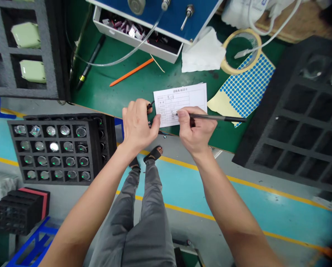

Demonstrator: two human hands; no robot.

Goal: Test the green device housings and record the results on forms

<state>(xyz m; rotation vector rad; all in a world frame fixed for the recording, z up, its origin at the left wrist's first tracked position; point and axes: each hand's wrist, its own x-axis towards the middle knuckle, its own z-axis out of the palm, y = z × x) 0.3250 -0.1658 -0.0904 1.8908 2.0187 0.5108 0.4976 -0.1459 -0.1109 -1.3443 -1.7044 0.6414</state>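
Between right-hand fingers [186, 115], pen [218, 118] on card [186, 98]

Form card [182, 102] print too small

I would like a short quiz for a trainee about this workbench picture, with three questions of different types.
1. True or false: the right hand holds a pen on the white form.
2. Where does the left hand rest? A) on the tape roll B) at the form's left edge C) in the foam tray
3. Fill in: the sticker sheet carries ____ dots.
Key: 1 true; 2 B; 3 blue.
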